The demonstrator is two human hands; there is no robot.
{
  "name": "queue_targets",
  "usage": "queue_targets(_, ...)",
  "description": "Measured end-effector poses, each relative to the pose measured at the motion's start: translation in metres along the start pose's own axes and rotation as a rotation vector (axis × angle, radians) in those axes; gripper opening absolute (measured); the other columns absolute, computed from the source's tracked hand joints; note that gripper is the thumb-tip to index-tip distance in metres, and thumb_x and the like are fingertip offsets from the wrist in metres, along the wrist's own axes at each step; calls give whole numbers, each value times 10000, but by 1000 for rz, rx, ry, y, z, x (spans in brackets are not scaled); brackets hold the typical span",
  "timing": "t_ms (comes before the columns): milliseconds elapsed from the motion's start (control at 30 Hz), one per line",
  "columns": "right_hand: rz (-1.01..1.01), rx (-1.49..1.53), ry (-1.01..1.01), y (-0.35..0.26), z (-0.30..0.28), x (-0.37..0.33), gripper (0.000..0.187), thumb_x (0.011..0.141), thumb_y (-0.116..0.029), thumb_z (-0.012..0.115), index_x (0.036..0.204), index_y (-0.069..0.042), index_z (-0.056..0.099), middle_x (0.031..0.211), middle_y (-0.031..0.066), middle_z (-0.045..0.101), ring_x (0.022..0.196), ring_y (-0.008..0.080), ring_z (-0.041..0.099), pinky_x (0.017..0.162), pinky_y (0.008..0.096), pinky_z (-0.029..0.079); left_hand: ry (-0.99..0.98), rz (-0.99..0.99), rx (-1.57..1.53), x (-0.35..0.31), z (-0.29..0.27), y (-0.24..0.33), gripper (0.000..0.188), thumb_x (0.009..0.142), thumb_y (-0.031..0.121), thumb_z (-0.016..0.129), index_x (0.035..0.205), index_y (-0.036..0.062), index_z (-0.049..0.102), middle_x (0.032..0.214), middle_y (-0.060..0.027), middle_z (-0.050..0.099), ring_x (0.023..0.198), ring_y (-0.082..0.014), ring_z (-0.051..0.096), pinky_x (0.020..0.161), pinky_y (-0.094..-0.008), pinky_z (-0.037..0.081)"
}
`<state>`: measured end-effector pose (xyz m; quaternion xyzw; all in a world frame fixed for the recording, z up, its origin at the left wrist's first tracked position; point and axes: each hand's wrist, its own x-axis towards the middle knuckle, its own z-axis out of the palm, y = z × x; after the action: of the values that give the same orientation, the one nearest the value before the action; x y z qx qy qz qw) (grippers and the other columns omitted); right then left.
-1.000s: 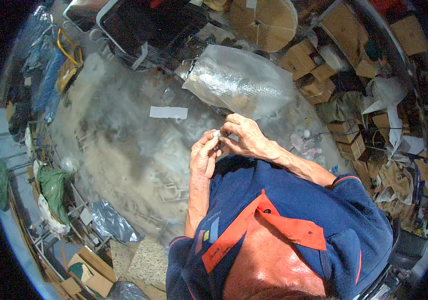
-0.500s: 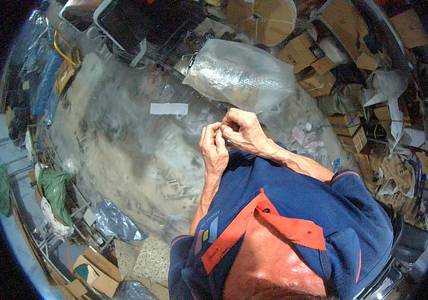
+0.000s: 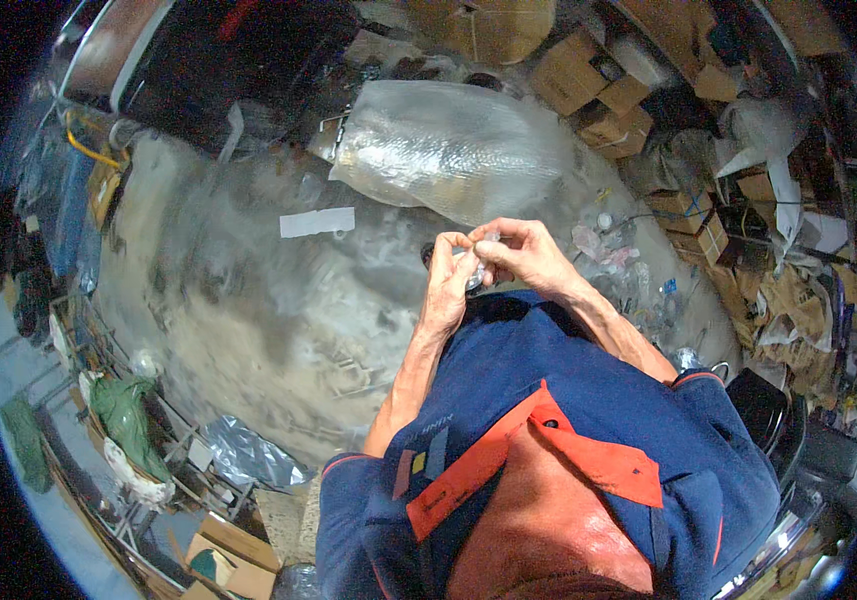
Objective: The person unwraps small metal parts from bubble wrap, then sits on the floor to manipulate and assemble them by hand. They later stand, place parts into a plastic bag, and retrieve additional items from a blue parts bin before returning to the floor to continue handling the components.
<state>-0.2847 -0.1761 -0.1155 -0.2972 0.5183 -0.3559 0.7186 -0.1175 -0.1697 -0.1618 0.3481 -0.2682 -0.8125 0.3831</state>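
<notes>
My left hand (image 3: 445,285) and my right hand (image 3: 528,262) meet in front of my chest, fingertips pinched together. Between them shows a small, clear, shiny piece (image 3: 475,277), perhaps plastic; its kind is too small to make out. The fingers of both hands are closed around it, and part of it is hidden by them. Just beyond my hands a large sheet of clear bubble wrap (image 3: 438,150) lies bundled over something. To its near left, a white paper strip (image 3: 316,223) is flat on the floor.
Cardboard boxes (image 3: 570,72) and torn brown paper (image 3: 793,300) pile up along the right. A dark, bulky object (image 3: 238,75) stands at the far left. Nearer on the left are a green cloth (image 3: 128,420), silvery plastic film (image 3: 251,452) and an open carton (image 3: 233,560).
My hands have shifted slightly right in the picture, and the fingers have turned so that the clear piece shows between them. The surroundings have slid left as the view turned.
</notes>
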Motion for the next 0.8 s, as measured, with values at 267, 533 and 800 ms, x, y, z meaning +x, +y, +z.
queue_targets(267,-365,-60,349,10,-147,22,150,931,-136,673,916,11,697,1032,63,659,971,148,596,917,312,455,187,273,864,129,43,-17,196,985,198,543,1076,38,609,897,-133,694,762,-211,634,690,-351,505)
queue_targets(533,-25,546,682,91,-325,49,213,1003,-258,593,1048,-54,632,1116,146,696,939,264,668,803,501,576,-316,-68,1787,280,74,-122,365,936,342,558,1085,52,721,916,-208,716,835,-442,690,698,-554,538)
queue_targets(800,147,644,533,127,-339,98,201,914,-178,695,1068,-80,610,1070,109,676,946,262,668,826,527,564,143,134,1658,260,41,-89,186,752,186,673,822,16,645,792,-227,672,728,-414,664,655,-511,509)
